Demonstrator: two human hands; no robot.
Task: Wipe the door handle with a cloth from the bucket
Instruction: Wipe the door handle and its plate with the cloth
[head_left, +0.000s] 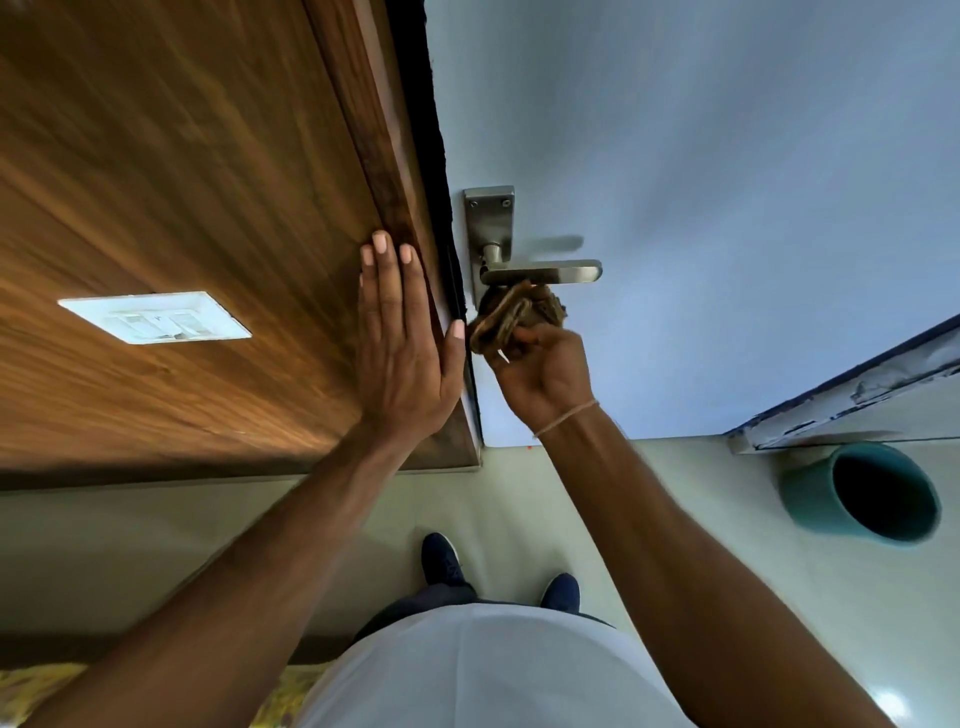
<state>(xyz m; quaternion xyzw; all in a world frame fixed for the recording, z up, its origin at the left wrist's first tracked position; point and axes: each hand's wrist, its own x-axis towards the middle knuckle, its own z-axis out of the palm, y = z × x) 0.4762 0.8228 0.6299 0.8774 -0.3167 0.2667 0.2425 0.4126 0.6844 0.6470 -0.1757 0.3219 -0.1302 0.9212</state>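
Note:
A steel lever door handle (550, 272) on a long backplate is fixed to the pale blue door (701, 182). My right hand (540, 371) is closed around a bunched brown cloth (511, 313), which presses against the underside of the lever near its pivot. My left hand (402, 332) lies flat with fingers spread on the wooden door frame (395, 156), just left of the handle. A teal bucket (862, 493) stands on the floor at the right, its inside dark.
A brown wooden wall panel (156, 182) carries a white switch plate (156, 317). A scuffed white ledge (852, 400) runs above the bucket. My two dark blue shoes (441, 558) stand on the pale floor (519, 493) below the handle.

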